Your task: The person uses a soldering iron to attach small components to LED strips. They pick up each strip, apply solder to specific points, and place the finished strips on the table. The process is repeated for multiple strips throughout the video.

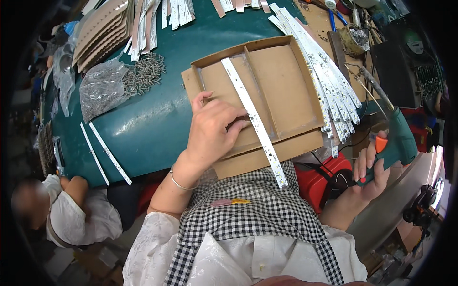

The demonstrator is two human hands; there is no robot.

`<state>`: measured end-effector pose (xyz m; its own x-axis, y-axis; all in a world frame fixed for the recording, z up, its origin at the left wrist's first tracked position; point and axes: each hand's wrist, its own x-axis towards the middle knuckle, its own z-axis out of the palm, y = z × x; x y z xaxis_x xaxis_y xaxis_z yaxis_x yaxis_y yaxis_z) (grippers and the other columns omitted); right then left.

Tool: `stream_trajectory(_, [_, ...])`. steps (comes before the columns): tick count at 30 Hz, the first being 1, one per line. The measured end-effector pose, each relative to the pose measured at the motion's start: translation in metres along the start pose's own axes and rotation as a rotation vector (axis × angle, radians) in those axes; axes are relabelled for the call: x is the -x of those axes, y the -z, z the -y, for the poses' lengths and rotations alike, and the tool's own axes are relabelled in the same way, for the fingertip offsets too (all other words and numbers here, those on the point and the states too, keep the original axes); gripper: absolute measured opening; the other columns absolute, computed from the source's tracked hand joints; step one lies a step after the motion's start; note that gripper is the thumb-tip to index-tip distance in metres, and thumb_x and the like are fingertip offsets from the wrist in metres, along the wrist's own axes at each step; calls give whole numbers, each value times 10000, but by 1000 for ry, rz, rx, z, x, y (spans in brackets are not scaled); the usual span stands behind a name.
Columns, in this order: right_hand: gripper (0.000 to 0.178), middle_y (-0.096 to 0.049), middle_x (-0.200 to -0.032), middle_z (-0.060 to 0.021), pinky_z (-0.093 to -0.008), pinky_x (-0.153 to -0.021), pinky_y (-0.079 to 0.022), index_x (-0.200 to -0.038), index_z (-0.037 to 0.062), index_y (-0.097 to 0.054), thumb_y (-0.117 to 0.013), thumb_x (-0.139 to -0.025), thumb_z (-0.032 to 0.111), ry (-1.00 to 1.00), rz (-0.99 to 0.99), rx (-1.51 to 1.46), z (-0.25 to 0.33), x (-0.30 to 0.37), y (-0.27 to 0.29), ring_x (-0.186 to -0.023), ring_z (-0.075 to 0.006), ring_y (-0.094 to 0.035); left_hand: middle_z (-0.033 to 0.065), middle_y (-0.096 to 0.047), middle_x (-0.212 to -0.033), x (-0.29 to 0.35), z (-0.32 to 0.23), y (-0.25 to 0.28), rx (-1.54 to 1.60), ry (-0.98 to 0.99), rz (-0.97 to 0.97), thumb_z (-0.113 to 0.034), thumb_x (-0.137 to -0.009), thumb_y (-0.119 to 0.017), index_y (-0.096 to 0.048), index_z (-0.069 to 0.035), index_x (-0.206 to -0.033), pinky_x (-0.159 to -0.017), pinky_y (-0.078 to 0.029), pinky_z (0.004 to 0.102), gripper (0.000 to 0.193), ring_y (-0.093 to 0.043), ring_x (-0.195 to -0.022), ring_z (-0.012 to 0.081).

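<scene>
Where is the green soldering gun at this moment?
In the head view, the green soldering gun is at the right, gripped in the right hand, beside the fanned white LED strips.

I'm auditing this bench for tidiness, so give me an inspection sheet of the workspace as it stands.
Surface: dark green table, glossy, partly covered.
Job's things: long white LED strip lies slantwise across a two-compartment cardboard tray; green soldering gun.
Clutter: stack of white strips right of the tray; loose screws beside a plastic bag; cardboard sheets; two strips near the table's edge.
Hands: left hand presses the strip onto the tray; right hand grips the gun off the table.
Cables: black lead below the tray.
Surroundings: another person sits at lower left.
</scene>
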<state>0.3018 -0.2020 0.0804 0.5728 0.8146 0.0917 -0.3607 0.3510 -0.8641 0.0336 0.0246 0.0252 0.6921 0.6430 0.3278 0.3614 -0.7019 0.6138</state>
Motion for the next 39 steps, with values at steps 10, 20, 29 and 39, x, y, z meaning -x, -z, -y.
stream_trajectory(10, [642,-463,-806,-83,-218,-391,-457,-1438,-84,-293,-644,-957,159,-24,1,43,-7,2,-6,-527,-113,-488,-20,-666,-880,-7,-4,7,-73,-20,91,-44,-686,-817,-704,-114,-924,-970,-343,421,272,-617,-892,168])
stream_trajectory(20, [646,-503,-797,-90,-252,-455,-480,-1415,-94,-332,-668,-891,81,111,-141,228,-2,-2,-12,-556,-137,-532,23,-684,-1094,5,-48,17,30,-202,279,-130,-640,-825,-710,-123,-1066,-898,-384,415,441,-586,-946,239])
stream_trajectory(29, [408,-633,-902,-22,-256,-714,-514,-1138,-11,-603,-811,-790,-48,437,-279,945,-28,-37,24,-735,-90,-599,53,-691,-1074,-1,-47,4,-47,-605,322,-135,-733,-687,-704,-35,-1036,-770,-465,346,320,-585,-847,190])
stream_trajectory(39, [579,-686,-1029,-156,-331,-824,-532,-1294,-2,-553,-819,-782,35,449,-32,1559,-41,-50,-9,-879,-233,-681,71,-725,-988,38,-32,89,-300,-560,-79,-156,-759,-675,-726,-31,-1015,-705,-486,314,290,-615,-740,158])
